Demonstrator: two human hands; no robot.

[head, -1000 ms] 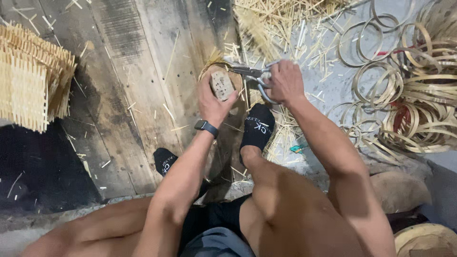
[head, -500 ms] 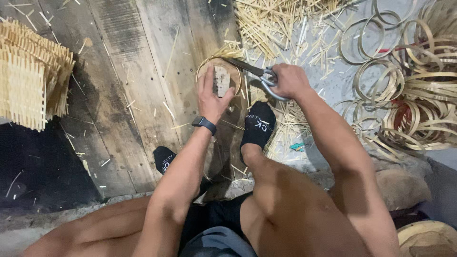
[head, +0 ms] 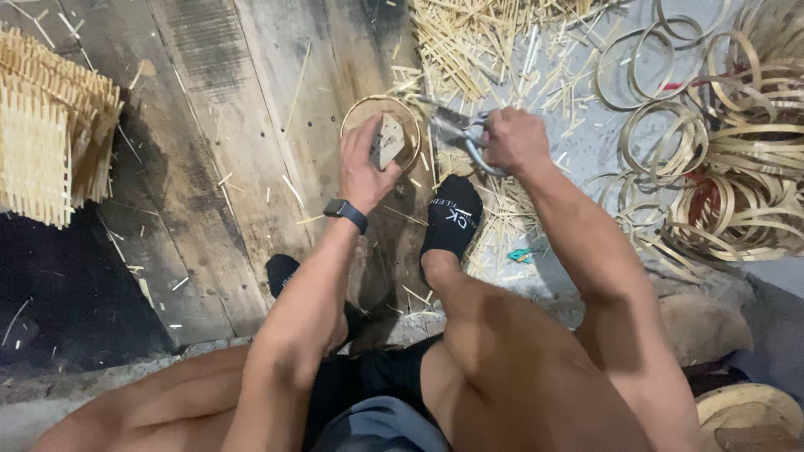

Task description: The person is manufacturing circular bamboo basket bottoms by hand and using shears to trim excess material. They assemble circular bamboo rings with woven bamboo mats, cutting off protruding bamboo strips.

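Observation:
My left hand [head: 366,167] presses a grey stone-like block [head: 389,139] down inside a round bamboo hoop [head: 358,110] that lies on the wooden floor. A dark watch [head: 347,212] is on that wrist. My right hand [head: 512,139] grips metal shears [head: 456,125], whose blades point left at the hoop's right rim. My foot in a black sock [head: 452,218] rests just below the hoop, on cut bamboo splints.
Stacks of woven bamboo mats [head: 46,138] lie at the left. Loose bamboo splints [head: 486,42] cover the floor above the hoop. Many coiled bamboo rings [head: 729,159] are piled at the right. A second socked foot [head: 283,272] is by the plank's lower edge.
My view has shifted slightly. The shears have moved closer to the hoop's right rim, and my left hand has kept the block pressed inside the hoop.

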